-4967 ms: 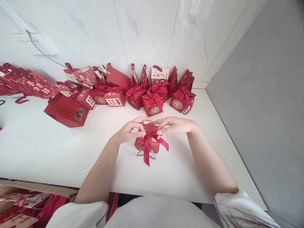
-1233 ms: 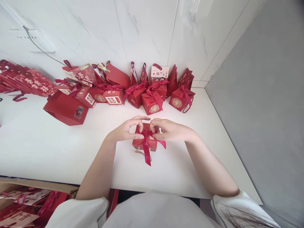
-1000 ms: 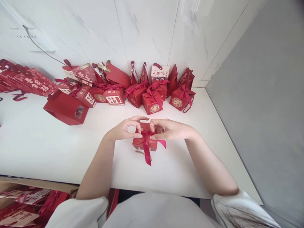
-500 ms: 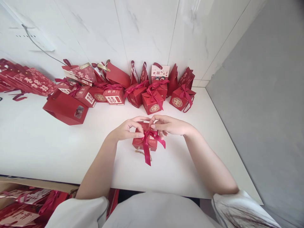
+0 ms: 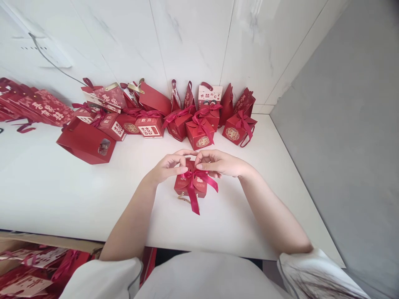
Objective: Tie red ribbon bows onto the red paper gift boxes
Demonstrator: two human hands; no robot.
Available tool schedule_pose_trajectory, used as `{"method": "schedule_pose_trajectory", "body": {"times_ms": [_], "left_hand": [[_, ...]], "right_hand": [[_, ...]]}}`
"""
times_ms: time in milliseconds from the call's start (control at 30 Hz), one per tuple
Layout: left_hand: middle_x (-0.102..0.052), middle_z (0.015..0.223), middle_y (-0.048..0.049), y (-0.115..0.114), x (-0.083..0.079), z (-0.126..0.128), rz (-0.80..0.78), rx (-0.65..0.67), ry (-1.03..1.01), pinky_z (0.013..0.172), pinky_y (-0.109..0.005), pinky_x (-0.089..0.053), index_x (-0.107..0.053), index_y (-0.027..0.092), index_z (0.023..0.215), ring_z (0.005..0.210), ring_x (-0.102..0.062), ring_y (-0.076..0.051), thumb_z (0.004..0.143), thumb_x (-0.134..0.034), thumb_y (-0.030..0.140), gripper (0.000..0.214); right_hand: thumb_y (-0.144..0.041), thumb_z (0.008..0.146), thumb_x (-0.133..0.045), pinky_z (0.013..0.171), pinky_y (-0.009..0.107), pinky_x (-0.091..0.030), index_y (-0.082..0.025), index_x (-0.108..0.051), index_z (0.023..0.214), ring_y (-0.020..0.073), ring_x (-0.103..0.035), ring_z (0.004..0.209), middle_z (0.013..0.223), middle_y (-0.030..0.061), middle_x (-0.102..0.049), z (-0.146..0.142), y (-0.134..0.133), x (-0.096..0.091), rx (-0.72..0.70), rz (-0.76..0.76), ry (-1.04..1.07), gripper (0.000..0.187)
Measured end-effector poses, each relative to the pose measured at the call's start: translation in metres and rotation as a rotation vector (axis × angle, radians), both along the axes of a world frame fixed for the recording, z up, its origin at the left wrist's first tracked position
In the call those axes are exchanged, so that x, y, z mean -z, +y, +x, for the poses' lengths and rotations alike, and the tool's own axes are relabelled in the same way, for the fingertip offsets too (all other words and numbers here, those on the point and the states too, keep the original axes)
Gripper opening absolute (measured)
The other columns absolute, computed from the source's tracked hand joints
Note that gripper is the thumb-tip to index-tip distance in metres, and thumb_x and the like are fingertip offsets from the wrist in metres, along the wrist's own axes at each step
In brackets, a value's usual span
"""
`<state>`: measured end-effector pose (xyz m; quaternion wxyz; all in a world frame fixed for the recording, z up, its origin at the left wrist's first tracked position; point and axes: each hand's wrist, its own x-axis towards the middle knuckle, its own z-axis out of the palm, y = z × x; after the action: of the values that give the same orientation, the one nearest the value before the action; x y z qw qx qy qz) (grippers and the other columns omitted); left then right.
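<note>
A small red gift box (image 5: 183, 189) stands on the white table in front of me, with a gold rope handle (image 5: 184, 199) on its near side. Across its top runs a magenta ribbon (image 5: 193, 199), its two tails hanging toward me and to the right. My left hand (image 5: 171, 166) pinches the ribbon at the left of the bow between thumb and finger. From the other side my right hand (image 5: 215, 163) has its thumb and finger closed on the ribbon near the knot. Fingers partly hide the back of the box.
Several red boxes tied with ribbons (image 5: 201, 135) and red gift bags (image 5: 154, 97) line the tiled wall. A larger red box (image 5: 85, 141) lies to the left. At lower left, a cardboard carton (image 5: 50, 241) holds more red packaging. A grey wall (image 5: 349, 124) borders the table's right side.
Both hands have shifted slightly, the left fingers moving up and left along the ribbon. The ribbon loops look pulled a little wider; the box stays in place.
</note>
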<state>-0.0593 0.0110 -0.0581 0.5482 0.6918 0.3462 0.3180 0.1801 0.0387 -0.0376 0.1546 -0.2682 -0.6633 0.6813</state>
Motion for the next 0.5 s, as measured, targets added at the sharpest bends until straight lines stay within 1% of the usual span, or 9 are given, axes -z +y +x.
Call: {"method": "schedule_pose_trajectory", "body": {"times_ms": [33, 100, 200, 267, 367, 433, 500], "left_hand": [[-0.053, 0.141, -0.0079, 0.0004, -0.0002, -0.0006, 0.003, 0.003, 0.014, 0.111, -0.046, -0.036, -0.051, 0.017, 0.062, 0.128, -0.052, -0.030, 0.082, -0.067, 0.041, 0.035], [-0.053, 0.141, -0.0080, 0.0009, -0.0011, -0.0016, 0.020, 0.004, 0.081, 0.111, -0.046, -0.035, -0.051, 0.017, 0.063, 0.129, -0.051, -0.029, 0.084, -0.064, 0.041, 0.035], [-0.053, 0.140, -0.0071, 0.0005, -0.0028, -0.0025, 0.082, -0.014, 0.235, 0.113, -0.045, -0.033, -0.052, 0.017, 0.063, 0.131, -0.048, -0.028, 0.085, -0.064, 0.042, 0.035], [-0.054, 0.139, -0.0068, -0.0001, -0.0031, -0.0026, 0.104, -0.006, 0.288, 0.111, -0.044, -0.035, -0.051, 0.016, 0.061, 0.129, -0.049, -0.028, 0.084, -0.065, 0.041, 0.036], [-0.054, 0.140, -0.0064, -0.0004, -0.0018, -0.0025, 0.109, 0.021, 0.260, 0.108, -0.041, -0.039, -0.052, 0.016, 0.058, 0.125, -0.053, -0.026, 0.084, -0.065, 0.040, 0.038], [-0.054, 0.141, -0.0059, -0.0001, -0.0007, -0.0023, 0.120, 0.021, 0.230, 0.108, -0.040, -0.040, -0.056, 0.016, 0.058, 0.125, -0.054, -0.026, 0.084, -0.065, 0.039, 0.036], [-0.054, 0.140, -0.0055, 0.0001, 0.0001, -0.0013, 0.126, 0.016, 0.211, 0.108, -0.040, -0.040, -0.059, 0.017, 0.058, 0.125, -0.054, -0.026, 0.085, -0.065, 0.040, 0.036]], "right_hand": [[-0.033, 0.089, -0.061, 0.044, 0.019, -0.036, -0.019, -0.058, 0.092, 0.0056, -0.040, 0.045, 0.060, -0.0081, -0.047, 0.0000, -0.0004, -0.0009, -0.016, 0.019, -0.010, 0.014], [-0.030, 0.089, -0.061, 0.044, 0.019, -0.034, -0.019, -0.059, 0.093, 0.0051, -0.039, 0.047, 0.064, -0.0072, -0.049, 0.0006, -0.0012, -0.0024, -0.024, 0.057, -0.020, 0.012], [-0.028, 0.089, -0.060, 0.046, 0.019, -0.036, -0.019, -0.060, 0.095, 0.0057, -0.041, 0.051, 0.073, -0.0047, -0.055, 0.0020, -0.0017, -0.0031, -0.012, 0.119, -0.045, 0.011], [-0.026, 0.089, -0.060, 0.047, 0.019, -0.037, -0.019, -0.060, 0.096, 0.0060, -0.042, 0.053, 0.076, -0.0039, -0.056, 0.0025, -0.0019, -0.0021, -0.025, 0.159, -0.040, 0.010], [-0.024, 0.089, -0.059, 0.051, 0.020, -0.040, -0.019, -0.061, 0.095, 0.0061, -0.046, 0.054, 0.074, -0.0042, -0.056, 0.0023, -0.0019, 0.0002, -0.037, 0.204, 0.011, 0.008], [-0.025, 0.090, -0.058, 0.054, 0.021, -0.045, -0.019, -0.061, 0.095, 0.0067, -0.052, 0.055, 0.077, -0.0034, -0.058, 0.0022, -0.0018, 0.0009, -0.024, 0.225, 0.034, 0.008], [-0.026, 0.090, -0.057, 0.054, 0.021, -0.048, -0.020, -0.062, 0.096, 0.0080, -0.059, 0.058, 0.083, -0.0013, -0.061, 0.0024, -0.0013, 0.0009, -0.009, 0.240, 0.018, 0.010]]}}
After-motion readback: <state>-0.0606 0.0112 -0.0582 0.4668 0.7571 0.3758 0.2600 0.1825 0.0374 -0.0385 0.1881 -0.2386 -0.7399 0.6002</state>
